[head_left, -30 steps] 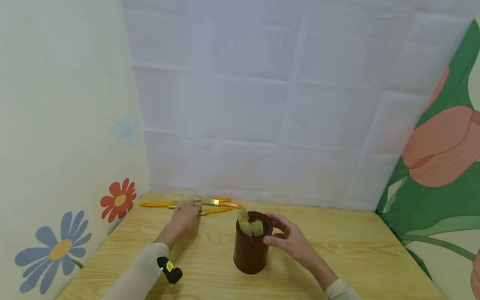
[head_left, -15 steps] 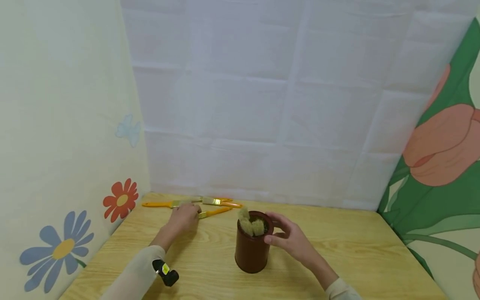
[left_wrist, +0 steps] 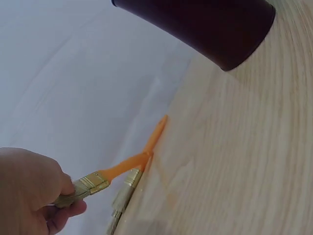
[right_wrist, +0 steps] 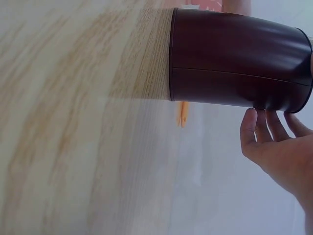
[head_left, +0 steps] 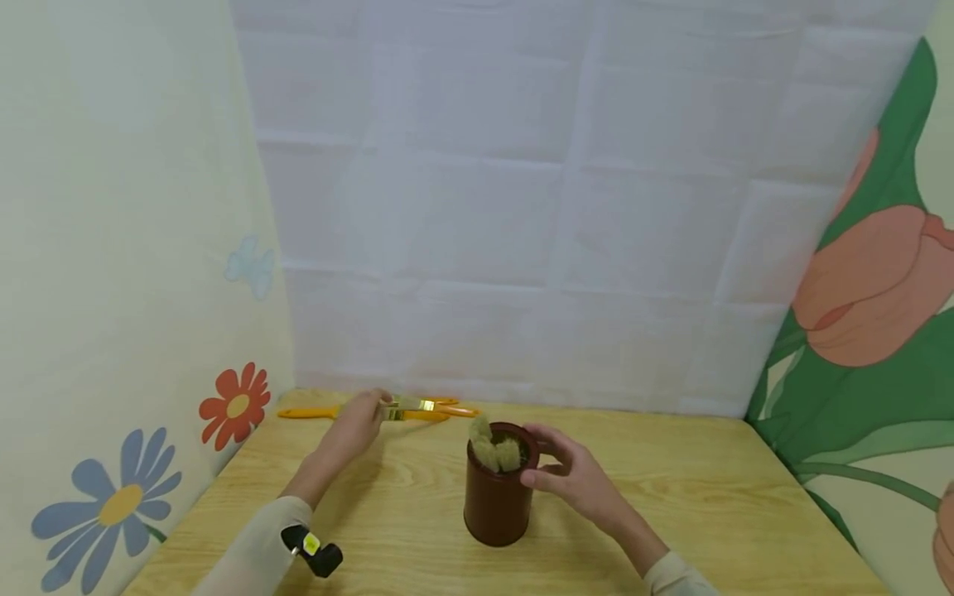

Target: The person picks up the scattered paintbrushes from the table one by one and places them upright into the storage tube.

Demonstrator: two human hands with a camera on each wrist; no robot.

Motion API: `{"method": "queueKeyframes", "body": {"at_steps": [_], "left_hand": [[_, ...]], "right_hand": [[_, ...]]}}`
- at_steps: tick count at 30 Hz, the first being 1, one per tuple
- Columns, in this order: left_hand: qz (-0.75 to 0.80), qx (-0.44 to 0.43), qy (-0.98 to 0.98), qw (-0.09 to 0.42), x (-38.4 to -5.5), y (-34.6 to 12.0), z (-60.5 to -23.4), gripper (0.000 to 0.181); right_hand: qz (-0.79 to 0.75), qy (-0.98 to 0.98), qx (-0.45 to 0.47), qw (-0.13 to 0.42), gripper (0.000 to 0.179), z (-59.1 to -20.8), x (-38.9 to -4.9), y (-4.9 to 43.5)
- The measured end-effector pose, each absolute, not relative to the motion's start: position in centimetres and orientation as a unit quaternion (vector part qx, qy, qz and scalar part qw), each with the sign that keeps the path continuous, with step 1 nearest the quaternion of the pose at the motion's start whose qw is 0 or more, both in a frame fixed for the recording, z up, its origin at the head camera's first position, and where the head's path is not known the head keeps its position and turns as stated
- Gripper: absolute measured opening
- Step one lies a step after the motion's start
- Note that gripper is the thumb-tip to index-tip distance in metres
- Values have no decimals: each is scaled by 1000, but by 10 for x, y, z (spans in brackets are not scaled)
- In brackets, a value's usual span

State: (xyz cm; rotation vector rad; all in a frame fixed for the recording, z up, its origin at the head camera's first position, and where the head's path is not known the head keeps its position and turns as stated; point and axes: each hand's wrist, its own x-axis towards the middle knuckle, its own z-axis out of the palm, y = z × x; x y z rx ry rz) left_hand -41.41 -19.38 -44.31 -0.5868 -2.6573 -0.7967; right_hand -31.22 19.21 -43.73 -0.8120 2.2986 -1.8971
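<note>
Head view: L hand (head_left: 356, 424), left of centre & low in frame, is pinching a paintbrush (left_wrist: 122, 167) at the bristle end. More orange-handled brushes (head_left: 305, 412) are lying around it, by the back wall. R hand (head_left: 577, 476), lower centre-right, is curving thumb & fingers around the rim of an upright brown container (head_left: 498, 509), w/ tan fuzzy tufts (head_left: 488, 454) showing at its mouth. Prob. step: picking out one brush while steadying the container. Next move prob. calls for keeping the pinch & clearing the handle from the others. Tag on the L wrist unit (head_left: 313, 550): too small to read.

L wrist view: thumb & fingers, lower left, are pinching bristles just below the ferrule; handle is crossing another brush, can't tell if touching. No legible marks.

R wrist view: fingers, right side, are touching the container near its top, slightly apart. No brand/label visible there.
</note>
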Motion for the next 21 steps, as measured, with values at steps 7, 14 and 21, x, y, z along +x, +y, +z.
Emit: {"method": "queueKeyframes", "body": {"at_steps": [7, 14, 21], "left_hand": [[-383, -171, -886, 198, -410, -185, -430, 28], [-443, -172, -849, 231, -405, -178, -417, 21], [-451, -188, -838, 243, -397, -170, -396, 21]], "right_hand": [[-618, 741, -261, 30, 63, -438, -312, 191], [-615, 745, -257, 27, 64, -438, -312, 190], [-612, 747, -259, 25, 63, -436, -312, 191]]}}
